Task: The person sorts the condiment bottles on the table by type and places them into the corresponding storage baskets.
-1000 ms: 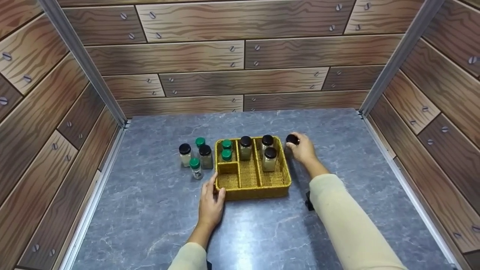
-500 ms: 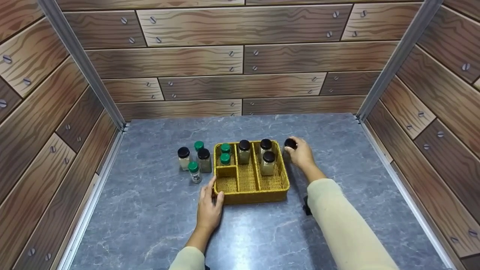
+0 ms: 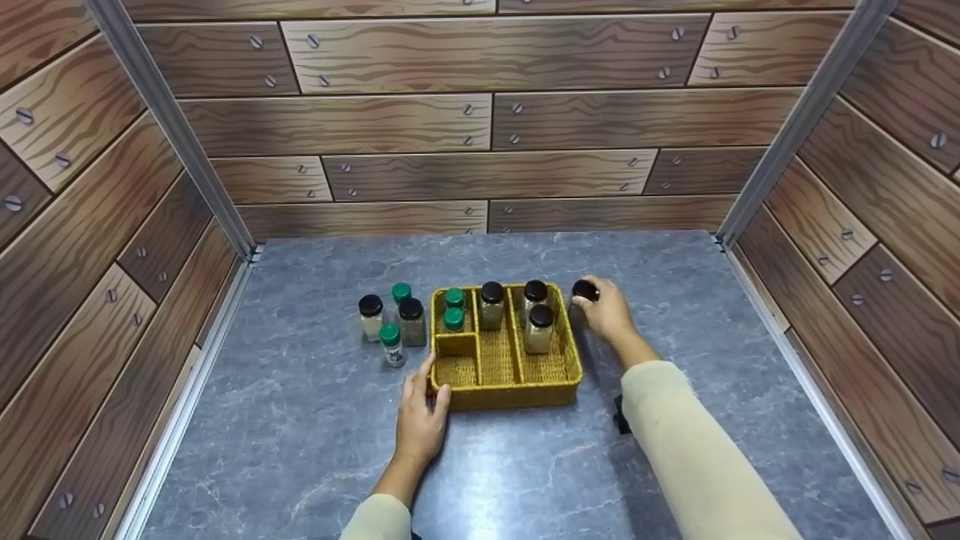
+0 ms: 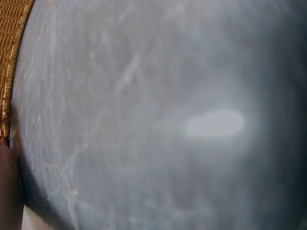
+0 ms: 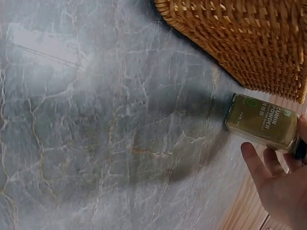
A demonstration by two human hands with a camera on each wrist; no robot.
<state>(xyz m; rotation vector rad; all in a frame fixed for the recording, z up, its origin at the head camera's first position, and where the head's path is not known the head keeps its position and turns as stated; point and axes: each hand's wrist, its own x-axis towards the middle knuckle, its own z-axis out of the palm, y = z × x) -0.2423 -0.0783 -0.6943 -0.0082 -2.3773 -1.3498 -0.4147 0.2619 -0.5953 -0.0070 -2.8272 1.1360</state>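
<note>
A woven basket (image 3: 504,397) with several compartments stands on the table. My left hand (image 3: 420,424) rests at its front left corner, fingers straight along the side and thumb at the front wall. Right of the basket, my right hand (image 3: 609,311) holds a cumin powder jar (image 5: 263,120) by its black lid (image 3: 585,290), thumb and fingers around the lid. The jar is upright, close beside the basket wall. Inside the basket, two green-capped jars (image 3: 454,319) share the back left compartment. One black-capped jar (image 3: 492,306) stands in the middle column, and two black-capped jars (image 3: 538,330) in the right one.
Left of the basket stand a pale black-capped jar (image 3: 371,319), a darker black-capped jar (image 3: 412,322) and two small green-capped jars (image 3: 392,346). The grey marbled table (image 3: 300,420) is bordered by wood-patterned walls (image 3: 405,124) at the back and sides.
The head view has shifted slightly. Both hands, the basket and the jars keep their places, with the right hand still holding the cumin powder jar.
</note>
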